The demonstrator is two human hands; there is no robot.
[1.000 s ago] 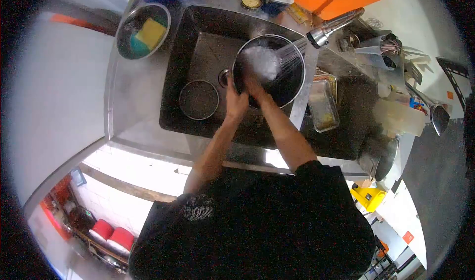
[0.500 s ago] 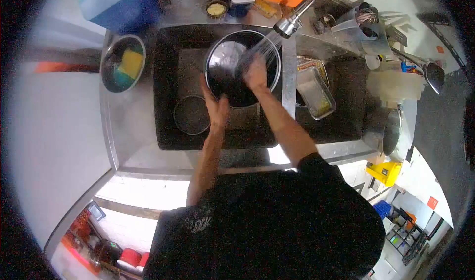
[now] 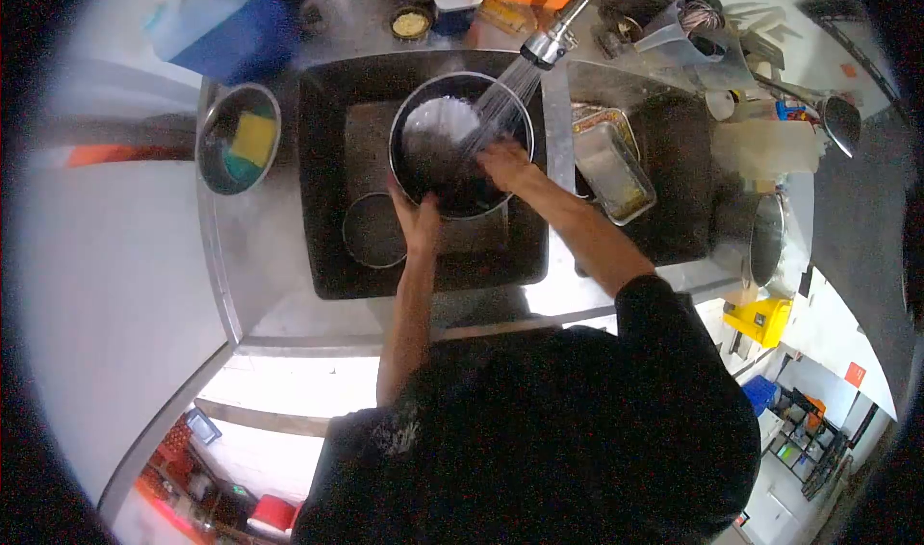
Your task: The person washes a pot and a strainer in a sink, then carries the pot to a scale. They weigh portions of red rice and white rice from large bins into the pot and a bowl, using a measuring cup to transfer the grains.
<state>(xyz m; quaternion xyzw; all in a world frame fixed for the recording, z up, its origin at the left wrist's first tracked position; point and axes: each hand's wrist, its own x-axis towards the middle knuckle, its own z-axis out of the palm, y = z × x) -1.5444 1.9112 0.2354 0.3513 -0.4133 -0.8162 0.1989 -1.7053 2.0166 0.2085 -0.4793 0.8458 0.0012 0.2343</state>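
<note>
A round, deep metal pot [image 3: 438, 141] is held tilted over the left sink basin, its mouth facing me. My left hand [image 3: 418, 220] grips its near-left edge, thumb on one side and fingers along the outside. Inside the mouth, at the right, is my right hand [image 3: 510, 168]; its fingers look stretched out toward the inner wall, a little blurred, and I make out nothing in them. Water from a spray tap [image 3: 545, 48] falls into the pot beside my right fingers. Below the pot, a round pan or ring [image 3: 375, 242] lies in the basin.
At left, an oval metal bowl [image 3: 215, 165] holds a yellow sponge [image 3: 254, 139]. The right basin [image 3: 679, 227] contains a rectangular metal tin [image 3: 616, 174]. Behind stand a soap dispenser [image 3: 456, 4], a small dish [image 3: 411, 24] and a blue container [image 3: 231, 35]. Utensils crowd the right side.
My right hand has shifted slightly down and right within the pot, its elbow farther out. The left hand keeps its hold on the pot. Water still runs; the view has shifted slightly.
</note>
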